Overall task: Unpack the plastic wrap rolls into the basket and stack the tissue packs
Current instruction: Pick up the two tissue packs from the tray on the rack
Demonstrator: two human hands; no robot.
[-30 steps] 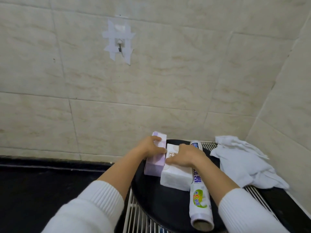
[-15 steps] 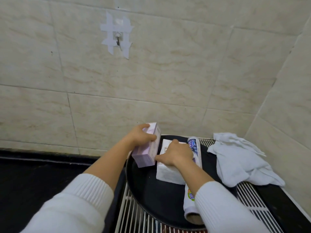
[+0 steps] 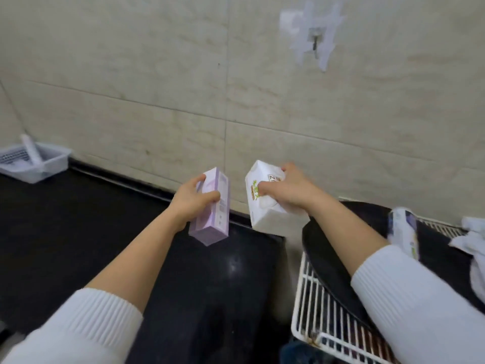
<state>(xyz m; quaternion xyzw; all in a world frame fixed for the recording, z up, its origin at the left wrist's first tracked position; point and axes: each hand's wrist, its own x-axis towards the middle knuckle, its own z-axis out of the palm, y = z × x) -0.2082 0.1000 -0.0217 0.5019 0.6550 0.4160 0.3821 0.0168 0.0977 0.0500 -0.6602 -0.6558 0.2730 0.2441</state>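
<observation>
My left hand [image 3: 193, 199] grips a purple tissue pack [image 3: 214, 216] and holds it in the air above the black counter [image 3: 78, 232]. My right hand [image 3: 286, 190] grips a white tissue pack [image 3: 265, 208], lifted just left of the black round tray [image 3: 330, 261]. The two packs hang side by side, a small gap apart. A plastic wrap roll [image 3: 405, 232] lies on the tray, partly hidden by my right sleeve. At the far left a white basket [image 3: 36, 164] stands on the counter with a white roll [image 3: 31, 151] leaning in it.
The tray rests on a white wire rack [image 3: 315, 311] at the right. A white cloth [image 3: 472, 243] lies at the right edge. A tiled wall runs behind, with a taped hook [image 3: 315, 40] high up.
Both hands lifted the tissue packs off the tray and carried them left over the counter. The view swung left, bringing the basket into sight.
</observation>
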